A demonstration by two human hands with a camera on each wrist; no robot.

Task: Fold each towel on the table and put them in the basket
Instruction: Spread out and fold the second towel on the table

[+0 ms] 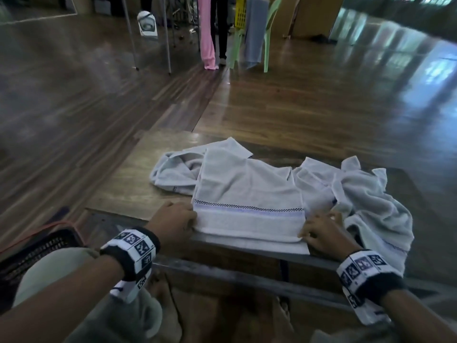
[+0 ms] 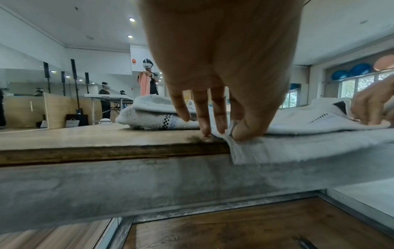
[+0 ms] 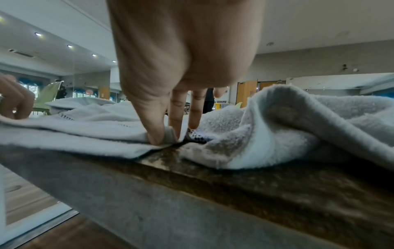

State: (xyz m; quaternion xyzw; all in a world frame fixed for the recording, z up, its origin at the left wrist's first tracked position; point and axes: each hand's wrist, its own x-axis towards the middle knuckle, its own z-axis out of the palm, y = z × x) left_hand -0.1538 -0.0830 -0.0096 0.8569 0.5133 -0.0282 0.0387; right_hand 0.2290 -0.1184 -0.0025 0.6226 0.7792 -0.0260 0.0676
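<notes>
A pale grey towel [image 1: 247, 194] with a checkered stripe lies folded over at the near edge of the wooden table [image 1: 123, 189]. My left hand [image 1: 190, 222] pinches its near left corner [image 2: 229, 134] between thumb and fingers. At the near right corner [image 3: 168, 136] my right hand [image 1: 305, 235] pinches the layers the same way. A crumpled towel [image 1: 173, 172] lies behind on the left, and another [image 1: 366, 199] is heaped on the right, draping over the edge. The dark basket [image 1: 37, 248] sits low at my left.
A metal frame rail [image 1: 222, 271] runs under the table's near edge. Across the wooden floor stand a green chair [image 1: 267, 33] draped with cloth, a hanging pink towel [image 1: 206, 33] and a standing person [image 1: 220, 26]. Other people work at a far table [image 2: 106, 96].
</notes>
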